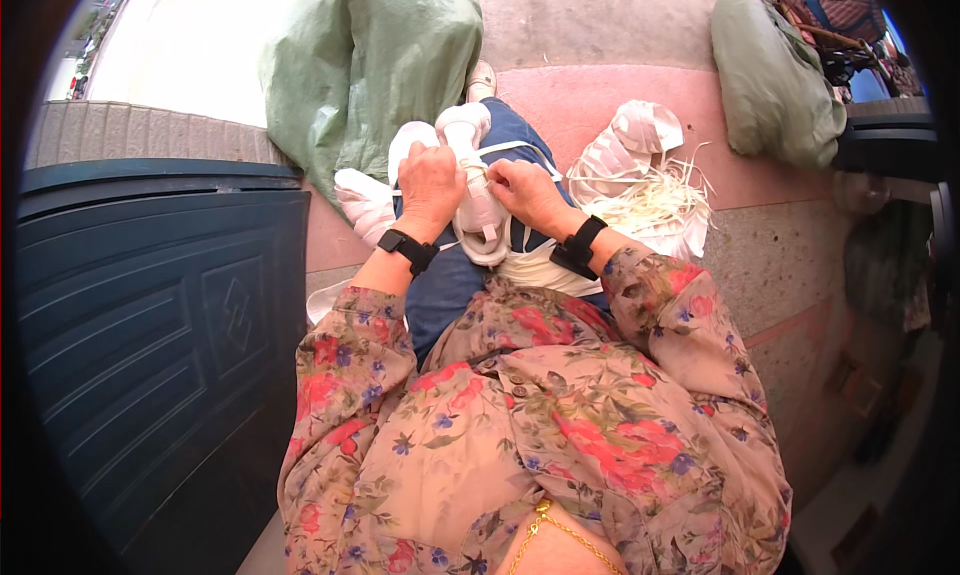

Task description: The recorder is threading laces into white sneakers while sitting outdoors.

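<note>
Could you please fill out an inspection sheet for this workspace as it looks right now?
Surface: person's lap in blue trousers, above a pink floor.
Job's things: white moulded piece with white strips around it.
Clutter: open white bag spilling pale strips; two green sacks.
Grips: left hand and right hand both closed on the white piece.
Cables: nothing seen.
Surroundings: dark panelled door on the left.

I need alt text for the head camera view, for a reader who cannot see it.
Seen from above, a seated person's left hand and right hand hold a white bundle wrapped with pale strips on the lap. A white sack of loose strips lies to the right, a green bag ahead.
</note>
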The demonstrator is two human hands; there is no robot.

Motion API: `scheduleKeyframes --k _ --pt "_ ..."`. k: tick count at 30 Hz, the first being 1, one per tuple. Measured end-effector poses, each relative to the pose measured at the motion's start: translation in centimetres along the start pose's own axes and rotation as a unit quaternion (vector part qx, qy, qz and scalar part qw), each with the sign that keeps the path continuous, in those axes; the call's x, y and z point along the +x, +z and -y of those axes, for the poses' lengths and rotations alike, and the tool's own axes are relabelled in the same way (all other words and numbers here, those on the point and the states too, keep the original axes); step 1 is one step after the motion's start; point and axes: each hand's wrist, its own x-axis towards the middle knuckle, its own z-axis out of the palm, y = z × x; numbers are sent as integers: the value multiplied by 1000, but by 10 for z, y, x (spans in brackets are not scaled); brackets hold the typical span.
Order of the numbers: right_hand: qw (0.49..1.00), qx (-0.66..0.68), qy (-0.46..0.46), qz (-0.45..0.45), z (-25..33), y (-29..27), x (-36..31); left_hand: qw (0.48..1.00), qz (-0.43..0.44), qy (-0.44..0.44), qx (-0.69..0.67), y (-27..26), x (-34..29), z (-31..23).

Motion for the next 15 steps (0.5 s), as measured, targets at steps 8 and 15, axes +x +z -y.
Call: scheduleKeyframes --k 8,15 --pt "941 -289 -136 111 11 -5 11 996 -55 40 -63 4 9 -2" --pt "971 -112 -206 -52 21 -21 17 844 127 -117 -507 -15 41 -3"
